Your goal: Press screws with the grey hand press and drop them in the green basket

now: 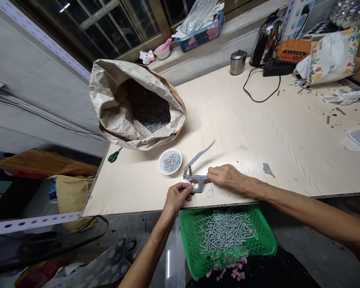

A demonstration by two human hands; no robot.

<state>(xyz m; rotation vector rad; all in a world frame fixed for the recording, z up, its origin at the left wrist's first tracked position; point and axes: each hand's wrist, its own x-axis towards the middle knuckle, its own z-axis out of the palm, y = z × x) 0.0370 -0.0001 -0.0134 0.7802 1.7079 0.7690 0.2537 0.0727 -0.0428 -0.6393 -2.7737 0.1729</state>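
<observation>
Grey hand-press pliers (200, 183), like snap-fastener pliers, rest on the table with their upper handle raised, a spring and a small red part at the jaw. My right hand (230, 180) is closed around the end of the lower handle. At the jaw, the fingers of my left hand (177, 195) pinch together; what they hold is too small to make out. Just beyond stands a white bowl (160, 165) of small metal pins. Below the table edge, a green basket (268, 242) holds many longer metal pieces, like screws or pins.
A large open sack (108, 86) of dark metal pieces stands at the back left, with green-handled scissors (114, 155) near it. Farther right are a lidded metal canister (238, 63), a kettle (262, 40) and a black cable (252, 97). A grey scrap (268, 169) lies right.
</observation>
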